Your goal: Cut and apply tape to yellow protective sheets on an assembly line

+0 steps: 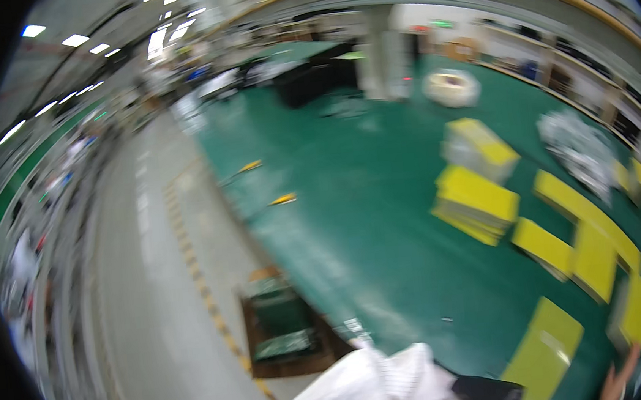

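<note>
The picture is blurred by motion. Only part of my right hand shows, at the lower right edge, close to flat yellow sheets lying on the green floor; whether it holds anything is unclear. My left hand is out of sight. A crumpled white sack fills the bottom middle, with a dark object beside it.
Stacks of yellow sheets and a yellow-topped box stand on the floor to the right. A white heap lies beyond them. A green crate on a brown pallet sits by the grey aisle. A pillar rises at the back.
</note>
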A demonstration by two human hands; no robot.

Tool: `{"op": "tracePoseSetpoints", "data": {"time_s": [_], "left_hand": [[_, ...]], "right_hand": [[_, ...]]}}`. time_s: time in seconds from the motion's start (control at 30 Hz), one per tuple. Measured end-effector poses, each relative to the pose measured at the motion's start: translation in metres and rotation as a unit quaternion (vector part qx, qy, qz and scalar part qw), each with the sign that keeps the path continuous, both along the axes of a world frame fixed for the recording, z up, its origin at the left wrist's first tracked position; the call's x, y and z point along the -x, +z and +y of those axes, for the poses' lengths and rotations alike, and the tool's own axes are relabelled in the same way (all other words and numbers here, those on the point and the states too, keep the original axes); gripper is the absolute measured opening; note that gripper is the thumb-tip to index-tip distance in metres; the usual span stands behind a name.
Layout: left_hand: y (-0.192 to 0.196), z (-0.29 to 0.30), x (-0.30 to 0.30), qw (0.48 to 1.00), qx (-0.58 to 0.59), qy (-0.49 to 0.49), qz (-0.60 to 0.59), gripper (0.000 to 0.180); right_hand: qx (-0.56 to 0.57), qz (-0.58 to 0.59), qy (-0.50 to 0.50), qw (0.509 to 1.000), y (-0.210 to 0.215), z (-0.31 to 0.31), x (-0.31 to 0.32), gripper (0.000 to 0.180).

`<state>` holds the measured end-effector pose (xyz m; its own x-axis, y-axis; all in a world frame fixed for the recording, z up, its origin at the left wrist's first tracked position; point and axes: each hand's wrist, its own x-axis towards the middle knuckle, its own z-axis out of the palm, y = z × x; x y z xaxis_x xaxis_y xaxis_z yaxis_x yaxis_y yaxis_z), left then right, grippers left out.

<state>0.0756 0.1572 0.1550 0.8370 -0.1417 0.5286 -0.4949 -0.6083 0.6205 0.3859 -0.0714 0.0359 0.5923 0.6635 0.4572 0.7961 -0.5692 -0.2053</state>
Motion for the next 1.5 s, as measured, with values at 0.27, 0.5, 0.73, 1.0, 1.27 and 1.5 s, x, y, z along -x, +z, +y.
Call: {"op": "tracePoseSetpoints", "data": {"time_s": [0.27,0.5,0.73,1.0,1.27,1.5], "left_hand": [[0.052,-0.032,-0.005,0.984,-0.143,-0.098,-0.036,0.023],[0.059,-0.073,-0.009,0.969,-0.182,-0.156,-0.067,0.024],[0.068,-0.051,-0.003,0.976,-0.177,-0.123,0.026,0.036],[0.067,-0.048,0.001,0.975,-0.180,-0.110,0.068,0.035],[0.071,-0.049,0.003,0.973,-0.187,-0.083,0.107,0.035],[0.070,-0.047,0.004,0.972,-0.186,-0.083,0.119,0.038]], "right_hand": [[-0.013,-0.049,0.059,0.997,-0.020,0.032,-0.051,0.062],[-0.024,0.018,-0.034,0.999,0.004,-0.011,-0.022,0.067],[-0.032,0.024,-0.022,0.999,-0.003,-0.001,-0.021,0.066],[-0.031,0.024,-0.021,0.999,0.000,0.001,-0.026,0.066],[-0.030,0.025,-0.017,0.999,0.000,0.001,-0.026,0.065],[-0.037,0.037,-0.015,0.999,0.000,0.002,-0.026,0.065]]}}
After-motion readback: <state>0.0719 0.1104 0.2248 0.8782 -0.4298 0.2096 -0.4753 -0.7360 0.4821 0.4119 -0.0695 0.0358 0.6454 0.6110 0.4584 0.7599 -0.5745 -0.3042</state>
